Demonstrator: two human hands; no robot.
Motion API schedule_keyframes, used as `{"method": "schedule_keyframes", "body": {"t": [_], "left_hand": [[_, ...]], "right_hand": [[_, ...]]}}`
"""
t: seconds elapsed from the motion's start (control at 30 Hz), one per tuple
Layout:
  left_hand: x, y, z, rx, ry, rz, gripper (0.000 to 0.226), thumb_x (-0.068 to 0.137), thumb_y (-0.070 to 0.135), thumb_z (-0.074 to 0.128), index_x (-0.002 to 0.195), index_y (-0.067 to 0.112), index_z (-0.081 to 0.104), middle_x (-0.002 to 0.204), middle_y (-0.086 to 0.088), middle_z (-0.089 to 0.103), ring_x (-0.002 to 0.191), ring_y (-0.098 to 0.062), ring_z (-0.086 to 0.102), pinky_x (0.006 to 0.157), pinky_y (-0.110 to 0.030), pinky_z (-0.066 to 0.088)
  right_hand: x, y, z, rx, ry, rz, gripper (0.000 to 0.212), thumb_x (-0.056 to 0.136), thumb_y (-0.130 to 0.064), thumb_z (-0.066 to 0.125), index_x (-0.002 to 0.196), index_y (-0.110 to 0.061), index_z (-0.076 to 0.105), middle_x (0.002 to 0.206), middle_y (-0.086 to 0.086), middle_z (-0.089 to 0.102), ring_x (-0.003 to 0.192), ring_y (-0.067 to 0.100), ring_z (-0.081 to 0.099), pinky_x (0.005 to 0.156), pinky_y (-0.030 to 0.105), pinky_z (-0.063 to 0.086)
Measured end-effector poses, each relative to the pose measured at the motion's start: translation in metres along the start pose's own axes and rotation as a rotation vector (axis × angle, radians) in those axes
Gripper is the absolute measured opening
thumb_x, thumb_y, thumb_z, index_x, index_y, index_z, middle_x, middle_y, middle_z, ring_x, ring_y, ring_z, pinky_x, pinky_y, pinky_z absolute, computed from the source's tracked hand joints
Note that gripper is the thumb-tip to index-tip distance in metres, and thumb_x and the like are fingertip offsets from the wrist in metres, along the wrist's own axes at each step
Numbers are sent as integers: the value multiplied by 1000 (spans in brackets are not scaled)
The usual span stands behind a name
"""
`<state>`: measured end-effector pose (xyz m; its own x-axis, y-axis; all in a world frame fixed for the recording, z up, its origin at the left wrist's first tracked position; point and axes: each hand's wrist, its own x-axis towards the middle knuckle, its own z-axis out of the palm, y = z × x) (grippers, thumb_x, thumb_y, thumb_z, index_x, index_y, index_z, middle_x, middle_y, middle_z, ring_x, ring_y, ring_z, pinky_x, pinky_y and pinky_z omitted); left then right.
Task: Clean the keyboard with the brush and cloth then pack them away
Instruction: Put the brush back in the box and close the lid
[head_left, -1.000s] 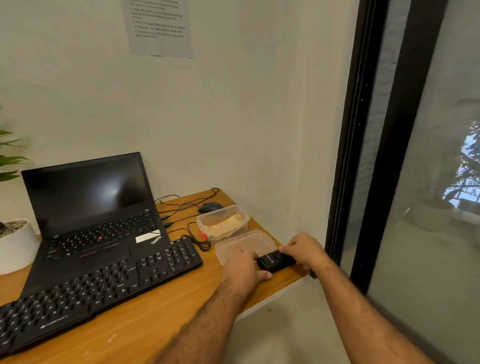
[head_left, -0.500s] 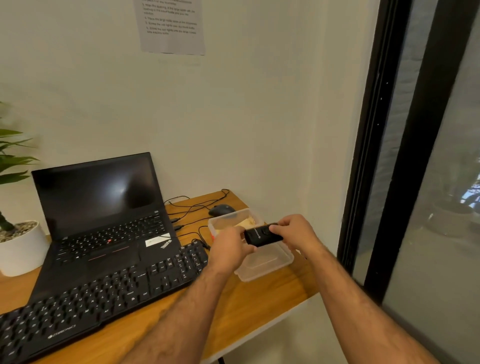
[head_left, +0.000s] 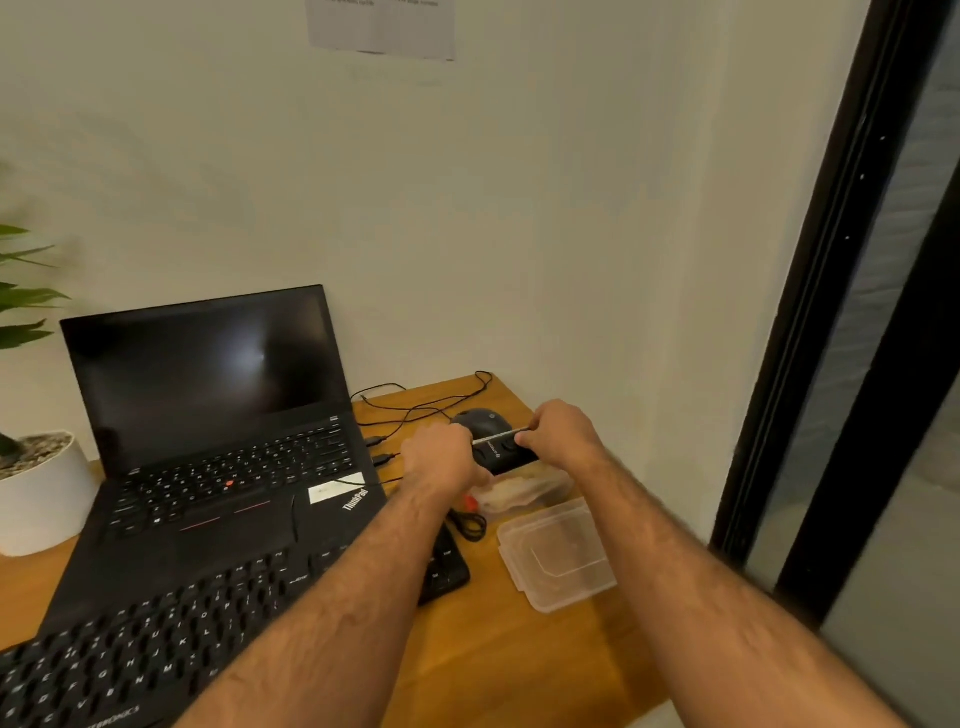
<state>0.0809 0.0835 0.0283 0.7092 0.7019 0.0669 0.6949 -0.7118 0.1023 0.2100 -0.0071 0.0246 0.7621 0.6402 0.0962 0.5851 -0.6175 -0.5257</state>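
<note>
Hands meet in the air over the desk's (head_left: 498, 654) far right corner, both closed on a small black brush case (head_left: 503, 456). Left hand (head_left: 441, 460) wraps its curled fingers round the case's left end; right hand (head_left: 558, 434) pinches the right end between thumb and fingers, and a thin pale strip runs along the case's top edge between the two. Whether the case is partly opened cannot be told.

Below the hands, near the right edge, sits a clear plastic box (head_left: 524, 493) with a yellowish cloth (head_left: 511, 492) inside, partly hidden by the left wrist. Its clear lid (head_left: 558, 553) lies flat just in front of it, closer to the near edge. A black mouse (head_left: 480, 420) rests behind the hands at the far edge, its cable looping across the wood. The black keyboard (head_left: 156, 644) stretches along the near left edge, crossed by the left forearm, with an open laptop (head_left: 208, 441) behind it and a white plant pot (head_left: 41, 488) at the left edge.
</note>
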Motion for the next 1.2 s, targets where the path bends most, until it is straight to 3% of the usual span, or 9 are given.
{"method": "schedule_keyframes", "body": {"t": [0.1,0.23,0.4,0.63,0.73,0.9,1.0,1.13,1.2], "left_hand": [[12,-1,10,52,-47,-11,54,74,58,78,116,26,68,102,2,61,94,-19,60,81,-35,54],[23,5,11,90,-121,-64,53,77,53,79,117,21,66,102,0,57,96,-20,59,86,-36,52],[25,10,12,103,-196,-71,50,81,50,77,118,19,64,91,2,54,92,-19,54,78,-34,43],[17,12,12,109,-205,-48,50,82,49,76,119,17,63,89,1,55,92,-19,55,87,-34,49],[7,10,8,52,-137,-24,51,80,56,75,108,15,66,87,3,58,87,-16,59,83,-34,54],[-39,11,3,-261,230,15,26,94,43,63,104,19,68,93,2,65,81,-15,64,73,-35,59],[-67,14,26,-202,90,-34,21,96,35,63,101,15,68,86,3,66,77,-13,65,70,-32,60],[-86,22,51,-184,-3,-119,26,96,23,61,120,13,62,97,-1,69,82,-17,67,70,-34,61],[-94,28,51,-180,-31,-138,21,98,20,57,116,13,65,100,-2,70,84,-18,67,70,-33,60]], "right_hand": [[7,-1,15,-126,-37,-6,25,86,-28,70,106,-13,69,97,5,69,88,22,65,78,33,56],[12,-1,21,-212,-39,-10,22,87,-25,70,105,-13,68,96,6,69,85,23,65,69,31,51],[14,1,22,-274,-51,-2,23,88,-23,70,106,-12,64,95,5,64,81,22,60,69,31,51],[4,-3,21,-299,-59,-6,24,89,-21,69,109,-11,62,89,3,56,79,22,54,68,31,45],[-7,-3,13,-286,16,-24,16,89,-16,66,104,-12,65,94,3,64,80,21,58,67,31,50],[-27,25,-16,-166,248,9,12,88,-11,61,91,-16,71,87,2,70,80,22,64,67,30,53],[-45,58,-26,-198,216,116,10,86,-10,60,87,-15,69,85,3,69,77,23,63,61,29,49],[-73,83,-20,-221,108,212,9,88,-13,57,80,-16,61,86,2,67,74,21,60,60,30,49],[-84,86,-18,-222,73,239,16,89,-11,57,74,-16,54,84,2,63,76,21,58,62,32,49]]}}
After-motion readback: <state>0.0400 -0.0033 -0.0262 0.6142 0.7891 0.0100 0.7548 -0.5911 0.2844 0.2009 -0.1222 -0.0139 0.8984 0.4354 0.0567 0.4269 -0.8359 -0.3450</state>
